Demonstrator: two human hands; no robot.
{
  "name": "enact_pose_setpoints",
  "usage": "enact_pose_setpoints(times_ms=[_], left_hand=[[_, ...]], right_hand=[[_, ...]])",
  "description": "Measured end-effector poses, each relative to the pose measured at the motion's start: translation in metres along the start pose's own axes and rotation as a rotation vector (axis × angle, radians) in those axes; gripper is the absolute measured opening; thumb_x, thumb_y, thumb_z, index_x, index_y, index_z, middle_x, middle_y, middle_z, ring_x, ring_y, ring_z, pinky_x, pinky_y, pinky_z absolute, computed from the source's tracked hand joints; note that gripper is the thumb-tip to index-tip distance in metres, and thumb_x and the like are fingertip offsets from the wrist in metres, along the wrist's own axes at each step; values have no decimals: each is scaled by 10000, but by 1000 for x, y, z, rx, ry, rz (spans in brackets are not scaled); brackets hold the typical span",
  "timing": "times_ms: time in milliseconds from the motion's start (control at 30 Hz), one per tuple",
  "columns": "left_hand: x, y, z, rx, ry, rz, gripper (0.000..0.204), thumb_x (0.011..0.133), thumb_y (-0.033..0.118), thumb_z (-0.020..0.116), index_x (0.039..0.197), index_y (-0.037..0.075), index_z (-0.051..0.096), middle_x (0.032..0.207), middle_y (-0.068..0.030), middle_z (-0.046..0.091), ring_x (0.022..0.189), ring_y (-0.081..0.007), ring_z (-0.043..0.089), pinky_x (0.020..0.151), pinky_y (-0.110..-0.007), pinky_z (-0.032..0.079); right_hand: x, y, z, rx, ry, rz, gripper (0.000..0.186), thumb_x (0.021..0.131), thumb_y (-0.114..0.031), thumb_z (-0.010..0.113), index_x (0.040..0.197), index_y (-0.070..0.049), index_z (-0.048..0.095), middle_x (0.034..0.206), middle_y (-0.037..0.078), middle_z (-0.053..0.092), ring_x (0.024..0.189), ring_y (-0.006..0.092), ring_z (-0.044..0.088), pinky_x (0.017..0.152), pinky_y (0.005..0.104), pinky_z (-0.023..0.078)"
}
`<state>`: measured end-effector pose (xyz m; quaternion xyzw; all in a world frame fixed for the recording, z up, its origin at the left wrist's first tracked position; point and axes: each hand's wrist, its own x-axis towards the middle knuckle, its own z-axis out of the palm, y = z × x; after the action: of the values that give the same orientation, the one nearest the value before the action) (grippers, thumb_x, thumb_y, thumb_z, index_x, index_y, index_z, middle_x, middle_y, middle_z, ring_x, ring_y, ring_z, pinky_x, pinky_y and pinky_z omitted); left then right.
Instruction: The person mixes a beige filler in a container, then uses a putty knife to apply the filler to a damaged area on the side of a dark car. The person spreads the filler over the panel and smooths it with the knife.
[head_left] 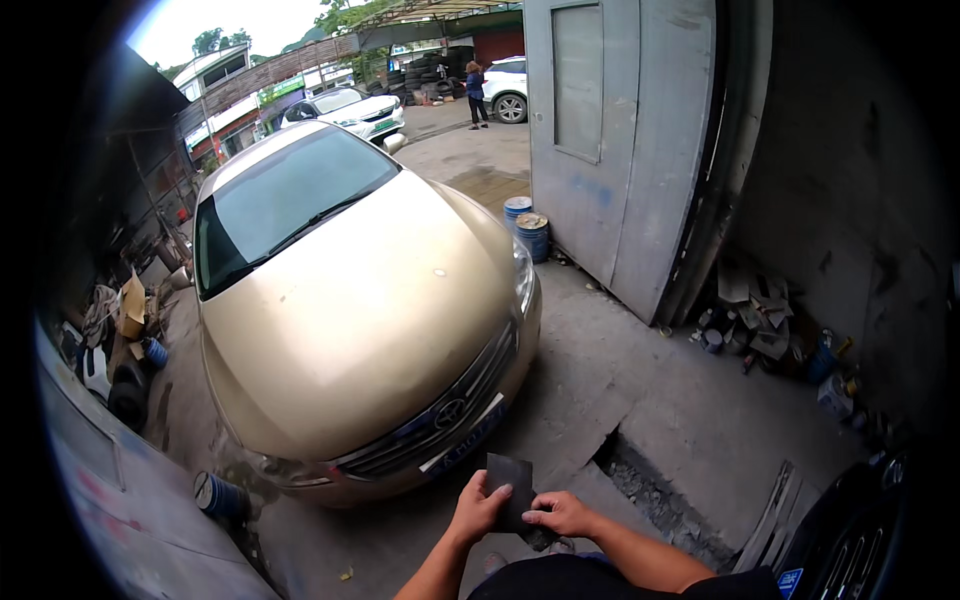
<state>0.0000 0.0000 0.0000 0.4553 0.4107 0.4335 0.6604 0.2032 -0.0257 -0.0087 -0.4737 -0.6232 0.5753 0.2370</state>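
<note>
Between my two hands, low in the middle of the view, is a dark grey, stiff-looking sheet that looks like sandpaper (512, 472). My left hand (474, 511) pinches its left edge, thumb on top. The fingers of my right hand (566, 514) are closed on the lower right edge, thumb also on top. Just past the sheet stands a gold car (360, 290), its front bumper and grille facing me. The underside of the sheet and most of my fingertips are hidden.
A rubble-filled floor trench (660, 495) opens to my right, with long strips (775, 520) beside it. A dark car (850, 540) is at lower right. Blue drums (533, 237) stand by the grey metal door (620, 130); another drum (220, 497) is left. A person (475, 95) stands far off.
</note>
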Motion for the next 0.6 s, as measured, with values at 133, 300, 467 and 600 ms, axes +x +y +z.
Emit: enact_pose_setpoints(times_ms=[133, 300, 467, 600], left_hand=[[-17, 0, 6, 178, -167, -74, 288, 899, 93, 620, 1154, 8, 516, 1001, -56, 615, 920, -119, 572, 814, -276, 472], [-16, 5, -21, 296, -317, -117, 320, 905, 130, 630, 1170, -3, 509, 999, -64, 618, 936, -118, 574, 802, -277, 473], [-16, 7, -36, 190, -328, -236, 283, 901, 145, 637, 1115, -5, 530, 983, -54, 614, 905, -109, 574, 788, -280, 476], [-13, 8, -31, -68, -75, -212, 186, 956, 164, 533, 1065, 14, 545, 943, -34, 608, 809, -100, 561, 764, -273, 473]], right_hand=[[-8, 32, 0, -80, 107, -174, 257, 849, -254, 712, 787, -14, 647, 675, -12, 602, 637, 60, 523, 569, 248, 436], [-11, 16, 6, 49, 262, -194, 242, 872, -243, 688, 815, -11, 647, 720, -8, 608, 682, 58, 524, 604, 235, 432], [-15, 4, -21, 43, 583, -288, 298, 923, -282, 617, 790, -16, 622, 696, -16, 565, 646, 53, 463, 596, 240, 407], [-17, 26, -27, -153, 444, -242, 245, 904, -247, 604, 848, -10, 634, 772, 15, 620, 731, 92, 550, 664, 264, 453]])
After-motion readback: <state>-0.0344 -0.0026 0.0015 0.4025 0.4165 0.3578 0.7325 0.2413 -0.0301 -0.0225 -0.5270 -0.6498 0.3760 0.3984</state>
